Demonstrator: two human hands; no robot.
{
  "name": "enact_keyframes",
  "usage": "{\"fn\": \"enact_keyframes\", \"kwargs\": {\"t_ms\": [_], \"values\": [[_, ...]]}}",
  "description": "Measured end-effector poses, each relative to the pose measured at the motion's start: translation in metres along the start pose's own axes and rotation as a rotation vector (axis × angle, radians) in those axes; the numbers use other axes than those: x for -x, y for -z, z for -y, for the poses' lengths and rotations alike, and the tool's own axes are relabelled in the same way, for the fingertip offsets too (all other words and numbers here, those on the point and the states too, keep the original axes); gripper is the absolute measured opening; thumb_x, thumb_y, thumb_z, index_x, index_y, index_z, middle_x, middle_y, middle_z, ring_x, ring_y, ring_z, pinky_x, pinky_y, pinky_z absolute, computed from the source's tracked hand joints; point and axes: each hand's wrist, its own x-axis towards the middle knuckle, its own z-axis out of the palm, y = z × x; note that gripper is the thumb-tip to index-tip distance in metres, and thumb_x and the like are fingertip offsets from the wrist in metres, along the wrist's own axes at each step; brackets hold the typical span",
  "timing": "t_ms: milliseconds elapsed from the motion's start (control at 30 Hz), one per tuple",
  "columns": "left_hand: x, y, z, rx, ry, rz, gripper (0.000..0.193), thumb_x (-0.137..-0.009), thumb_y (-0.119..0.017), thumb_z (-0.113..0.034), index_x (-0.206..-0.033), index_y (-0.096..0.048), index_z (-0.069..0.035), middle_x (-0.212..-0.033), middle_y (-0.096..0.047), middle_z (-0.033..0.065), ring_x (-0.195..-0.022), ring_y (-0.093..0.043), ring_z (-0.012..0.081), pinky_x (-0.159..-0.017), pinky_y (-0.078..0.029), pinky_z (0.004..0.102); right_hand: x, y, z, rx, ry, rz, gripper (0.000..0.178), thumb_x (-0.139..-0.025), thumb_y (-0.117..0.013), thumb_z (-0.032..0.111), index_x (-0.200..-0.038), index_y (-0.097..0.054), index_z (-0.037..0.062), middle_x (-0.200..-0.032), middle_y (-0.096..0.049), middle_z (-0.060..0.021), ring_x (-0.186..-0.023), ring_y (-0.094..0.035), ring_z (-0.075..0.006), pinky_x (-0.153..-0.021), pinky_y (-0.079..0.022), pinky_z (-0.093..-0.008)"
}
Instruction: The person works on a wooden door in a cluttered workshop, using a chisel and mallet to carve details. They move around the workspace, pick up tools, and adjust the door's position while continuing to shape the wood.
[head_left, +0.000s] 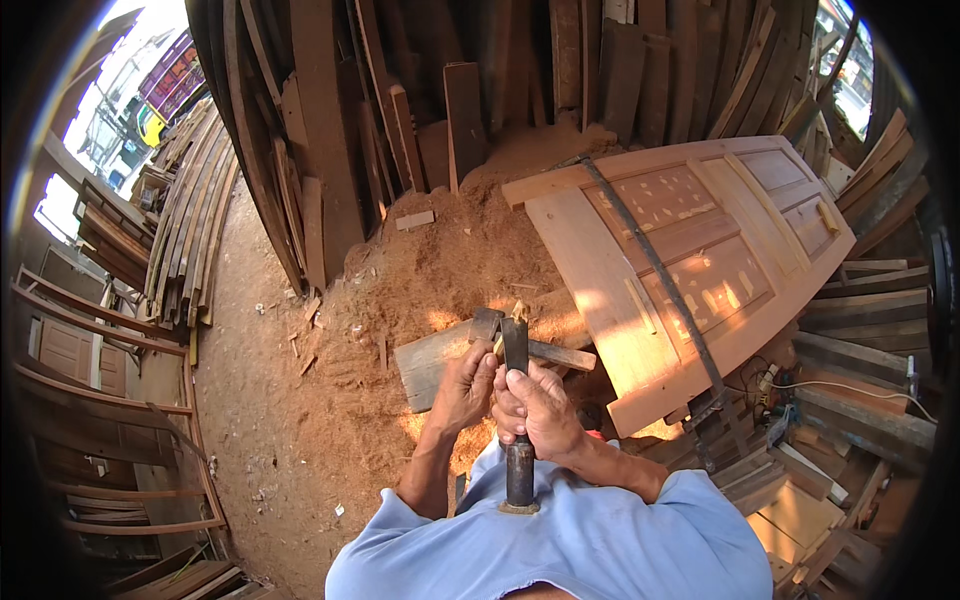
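Observation:
My right hand [545, 410] is wrapped round a wide, dark chisel [516, 345]. The chisel stands with its blade pointing away from me, and the end of its dark handle rests against my blue shirt [590, 535]. Beside the blade, my left hand [462, 388] is closed with bent fingers around a small, pale strip of wood [498, 345], mostly hidden by the fingers. A light curl or splinter of wood shows at the blade's far end. Beyond my hands lie a grey board [422, 368], a dark block [486, 323] and a short wooden bar [560, 355].
To the right, a panelled wooden door [640, 340] lies with a long metal bar clamp [655, 260] across it. Sawdust [450, 245] covers the ground ahead. Upright planks [320, 120] lean at the back; stacked boards [185, 215] lie left, more timber [870, 320] right.

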Motion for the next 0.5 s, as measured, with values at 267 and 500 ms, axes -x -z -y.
{"fn": "enact_keyframes", "kwargs": {"t_ms": [267,500], "values": [[0.071,0.004,0.022,-0.016,0.089,0.205,0.026,-0.104,-0.049,-0.026,-0.095,-0.061,-0.004,-0.065,-0.052,0.0025,-0.057,-0.047,0.0127,-0.054,-0.039,0.0303,0.041,0.008,0.067,0.102,0.394,-0.035,0.021,-0.105,-0.046,0.029,-0.100,-0.051,0.0098,-0.063,-0.035,0.0040,-0.047,-0.037,-0.0061,-0.045,-0.043,-0.0263],[-0.010,0.007,0.032,0.797,0.299,-0.021,0.021,-0.105,-0.049,-0.028,-0.114,-0.053,-0.010,-0.077,-0.059,0.0039,-0.059,-0.057,0.0099,-0.050,-0.045,0.0229,-0.010,0.016,0.031,-0.016,0.092,-0.130,0.016,-0.104,-0.046,0.023,-0.102,-0.052,0.0088,-0.067,-0.038,0.0041,-0.054,-0.042,-0.0068,-0.053,-0.046,-0.0276]]}}
